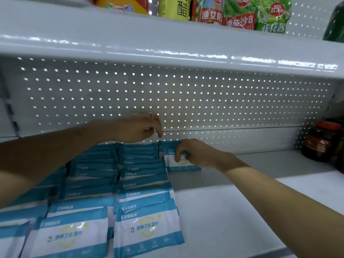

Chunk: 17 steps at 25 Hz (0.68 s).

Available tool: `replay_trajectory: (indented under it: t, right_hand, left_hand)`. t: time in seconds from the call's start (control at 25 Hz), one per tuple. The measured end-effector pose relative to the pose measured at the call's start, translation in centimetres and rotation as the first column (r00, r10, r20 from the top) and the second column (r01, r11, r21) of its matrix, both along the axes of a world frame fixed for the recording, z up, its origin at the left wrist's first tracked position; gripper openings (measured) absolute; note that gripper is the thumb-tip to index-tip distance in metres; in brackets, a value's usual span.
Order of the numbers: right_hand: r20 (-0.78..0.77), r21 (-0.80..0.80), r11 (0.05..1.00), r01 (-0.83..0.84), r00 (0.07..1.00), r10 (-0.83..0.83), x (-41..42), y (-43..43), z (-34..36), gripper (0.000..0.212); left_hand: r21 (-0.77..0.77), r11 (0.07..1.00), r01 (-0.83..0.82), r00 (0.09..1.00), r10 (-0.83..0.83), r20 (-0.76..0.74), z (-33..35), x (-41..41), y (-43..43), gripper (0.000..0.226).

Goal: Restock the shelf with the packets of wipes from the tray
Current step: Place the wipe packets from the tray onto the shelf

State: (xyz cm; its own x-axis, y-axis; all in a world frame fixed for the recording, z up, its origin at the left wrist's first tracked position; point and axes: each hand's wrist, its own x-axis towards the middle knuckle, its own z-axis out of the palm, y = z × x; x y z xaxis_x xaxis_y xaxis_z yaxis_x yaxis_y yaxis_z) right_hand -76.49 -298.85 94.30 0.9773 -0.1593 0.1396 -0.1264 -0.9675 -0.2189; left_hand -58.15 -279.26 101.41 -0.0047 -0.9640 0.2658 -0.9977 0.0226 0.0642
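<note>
While both arms reach deep over the white shelf (232,211), rows of blue-and-white wipes packets (143,175) stand overlapped on its left half. New row starts at the pegboard back panel (204,94): right hand (193,153) grips an upright wipes packet (183,164) there. Left hand (137,129) (ring on one finger) hovers above the rows, fingers curled, holding nothing. Dark jar (323,142) far right.

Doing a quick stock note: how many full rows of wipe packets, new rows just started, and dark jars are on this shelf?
Full rows of wipe packets: 3
Started rows, under the right hand: 1
Dark jars: 1
Total: 5
</note>
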Motion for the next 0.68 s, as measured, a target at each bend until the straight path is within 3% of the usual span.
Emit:
replay_trajectory:
  t: [0.32,0.68]
  right_hand:
    - [0.177,-0.052,0.998,-0.033,0.983,0.042,-3.0,-0.3,-1.5,0.046]
    - [0.082,-0.006,0.964,0.266,0.961,-0.265,-17.7,-0.9,2.3,0.037]
  left_hand:
    - [0.009,1.000,-0.005,1.000,0.005,0.008,0.4,-2.2,1.0,0.036]
    - [0.074,0.983,0.168,0.986,-0.168,-0.004,-1.1,-14.1,-7.6,0.026]
